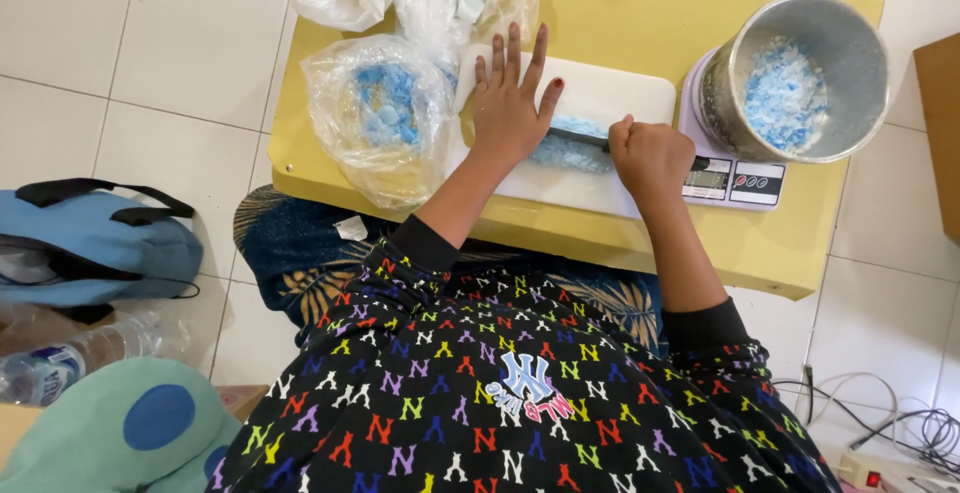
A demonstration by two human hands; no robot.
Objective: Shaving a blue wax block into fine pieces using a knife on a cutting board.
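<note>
Seen from the head camera, a person seated at a low yellow desk [640, 3] presses the left hand [510, 103] flat, fingers spread wide, on the dark blade of a knife [578, 136] lying across a white cutting board [620, 93]. The right hand [650, 153] is closed in a fist around the knife's handle. Pale blue crumbs [570, 153] lie under the blade. To the left sits a clear plastic bag [385, 113] of blue chunks; to the right, a metal pot [800, 78] of blue powder stands on a digital scale [735, 181].
</note>
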